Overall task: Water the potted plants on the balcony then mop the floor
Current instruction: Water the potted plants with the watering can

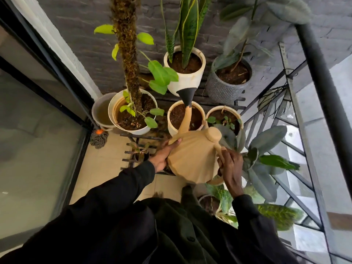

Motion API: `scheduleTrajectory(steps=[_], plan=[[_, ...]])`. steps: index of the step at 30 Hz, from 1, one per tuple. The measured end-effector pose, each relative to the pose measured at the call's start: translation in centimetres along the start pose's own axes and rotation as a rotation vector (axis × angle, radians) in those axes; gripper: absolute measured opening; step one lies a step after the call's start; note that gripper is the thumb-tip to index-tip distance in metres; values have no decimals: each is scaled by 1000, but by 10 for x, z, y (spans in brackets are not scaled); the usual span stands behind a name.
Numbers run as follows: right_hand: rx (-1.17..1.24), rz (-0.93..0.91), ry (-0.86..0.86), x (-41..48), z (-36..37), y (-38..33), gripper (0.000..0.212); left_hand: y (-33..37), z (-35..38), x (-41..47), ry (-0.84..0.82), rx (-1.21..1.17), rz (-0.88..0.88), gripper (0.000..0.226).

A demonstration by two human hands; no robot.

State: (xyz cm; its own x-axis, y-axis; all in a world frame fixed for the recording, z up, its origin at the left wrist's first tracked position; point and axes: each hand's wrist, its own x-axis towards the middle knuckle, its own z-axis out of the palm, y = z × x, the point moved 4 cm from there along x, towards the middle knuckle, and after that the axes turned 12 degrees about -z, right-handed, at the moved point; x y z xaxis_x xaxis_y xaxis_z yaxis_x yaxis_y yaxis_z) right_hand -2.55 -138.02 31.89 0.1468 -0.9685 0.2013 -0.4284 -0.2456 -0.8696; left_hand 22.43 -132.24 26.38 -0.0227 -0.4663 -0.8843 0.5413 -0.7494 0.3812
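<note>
Balcony: a narrow space is shown, closed by a dark brick wall [80, 44] at the back, a glass door [38, 140] on the left and a metal railing [323, 92] on the right.
Floor [99, 168]: pale tiles are seen. No wet streaks or mop marks can be made out, so mopping is judged not yet begun.
Plant stand [133, 137]: several pots are carried on a dark metal rack against the wall.
Pots: a pole pot [114, 119], a snake plant pot [190, 82], a grey pot [219, 90], a middle pot [170, 122] and a right pot [209, 113] are grouped close together. Dark soil is seen in all, and which have been watered cannot be told.
Watering can [192, 161]: it is held tilted forward at the front of the stand. Its spout is stretched over the middle pot, and the black nozzle [187, 96] hangs above that pot's far rim. No stream can be made out.
Bucket [94, 109]: it is set in the corner beside the pole pot, with cloudy water inside.
Mop [99, 139]: the head is rested on the floor below the bucket, untouched.
Right hand [230, 166]: the grip is clamped round the can's handle.
Left hand [163, 155]: the grip is apart, with the fingers laid flat against the can's side.
Progress: watering is judged under way, and mopping is left entirely.
</note>
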Motion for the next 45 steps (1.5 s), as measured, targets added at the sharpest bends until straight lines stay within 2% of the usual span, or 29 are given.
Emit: scheduleTrajectory(steps=[4, 7, 13, 22, 28, 33, 37, 45], plan=[[3, 163, -11, -34, 19, -9, 46, -32, -23, -9, 37, 1, -59, 77], [-49, 175, -56, -54, 30, -8, 64, -55, -41, -17, 55, -17, -90, 79], [-87, 141, -126, -79, 46, -13, 47, -97, -65, -19, 13, -47, -138, 70], [-137, 88, -206, -93, 50, 36, 52, -148, -61, 17, 59, -76, -179, 77], [-194, 115, -285, -103, 58, 80, 52, -188, -58, 57, 50, -146, -251, 61], [-282, 170, -354, -105, 65, 110, 55, -216, -58, 94, 94, -213, -380, 70], [-296, 141, -399, -101, 73, 122, 60, -225, -56, 116, 181, -230, -478, 76], [-290, 211, -478, -82, 93, 132, 55, -220, -55, 135, 206, -230, -521, 85]])
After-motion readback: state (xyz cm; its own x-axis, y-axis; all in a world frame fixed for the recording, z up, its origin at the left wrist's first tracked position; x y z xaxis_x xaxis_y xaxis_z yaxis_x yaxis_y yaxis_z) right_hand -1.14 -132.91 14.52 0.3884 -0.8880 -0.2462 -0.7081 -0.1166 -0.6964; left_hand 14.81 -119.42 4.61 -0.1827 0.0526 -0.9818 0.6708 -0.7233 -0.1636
